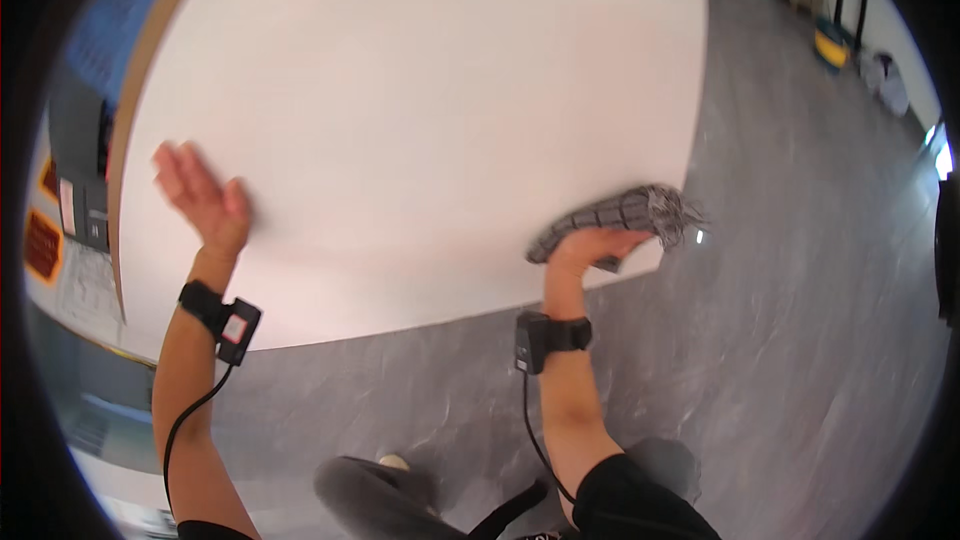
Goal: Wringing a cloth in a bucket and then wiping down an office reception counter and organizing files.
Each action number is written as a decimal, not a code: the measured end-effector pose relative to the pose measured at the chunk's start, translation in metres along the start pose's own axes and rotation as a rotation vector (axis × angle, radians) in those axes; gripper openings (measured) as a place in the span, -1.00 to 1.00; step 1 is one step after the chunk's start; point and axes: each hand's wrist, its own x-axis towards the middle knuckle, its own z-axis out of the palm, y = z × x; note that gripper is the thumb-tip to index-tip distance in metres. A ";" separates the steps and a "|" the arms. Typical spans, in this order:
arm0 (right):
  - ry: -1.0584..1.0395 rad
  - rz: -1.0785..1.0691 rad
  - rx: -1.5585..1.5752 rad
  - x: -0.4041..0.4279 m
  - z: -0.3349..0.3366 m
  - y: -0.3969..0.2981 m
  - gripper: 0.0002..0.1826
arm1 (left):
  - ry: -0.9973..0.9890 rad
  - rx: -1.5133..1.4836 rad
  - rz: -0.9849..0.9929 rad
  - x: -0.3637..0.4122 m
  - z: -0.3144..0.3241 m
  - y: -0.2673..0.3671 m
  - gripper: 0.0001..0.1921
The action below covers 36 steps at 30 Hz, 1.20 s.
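Observation:
A rolled or folded grey checked cloth with a frayed fringe [600, 216], apparently a scarf, lies slantwise at the near right corner of a white table [420, 112]. Its fringed end reaches past the table's right edge. My right hand [596, 246] grips the cloth from its near side; the palm is hidden. Over the table's left side is my left hand [204, 199], holding nothing, with its thumb apart from the fingers. Each wrist wears a black strap with a small cabled box.
A brown board edge [139, 90] runs along the table's left side, with a dark grey box [82, 195] and blue material [124, 15] beyond it. Grey floor [795, 240] lies to the right and in front. A yellow-and-dark container [831, 46] stands far right.

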 end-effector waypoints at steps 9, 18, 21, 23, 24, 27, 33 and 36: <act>-0.111 -1.166 -0.208 -0.004 -0.021 -0.089 -0.35 | -0.098 -0.859 -0.277 -0.086 -0.041 0.131 -0.65; -0.293 -1.341 -0.168 -0.067 -0.023 -0.140 -0.40 | 0.369 -1.297 -0.888 -0.154 -0.104 0.216 -0.73; -0.254 -1.318 -0.120 -0.098 -0.019 -0.134 -0.47 | 0.492 -1.333 -1.025 -0.185 -0.107 0.220 -0.76; -0.177 -1.625 -0.023 -0.085 -0.012 -0.140 -0.47 | 0.601 -1.404 -1.250 -0.189 -0.113 0.220 -0.80; -0.090 -1.869 0.114 -0.083 -0.010 -0.140 -0.46 | 0.639 -1.397 -1.262 -0.194 -0.118 0.227 -0.80; -0.341 -1.784 0.069 -0.167 -0.023 -0.142 -0.44 | 0.746 -1.628 -1.514 -0.219 -0.125 0.229 -0.83; -0.560 -1.973 -0.105 -0.341 -0.003 -0.166 -0.48 | 1.072 -1.583 -1.605 -0.246 -0.135 0.135 -0.86; -0.694 -2.033 -0.021 -0.403 0.002 -0.168 -0.48 | 1.246 -1.559 -1.687 -0.260 -0.144 0.108 -0.86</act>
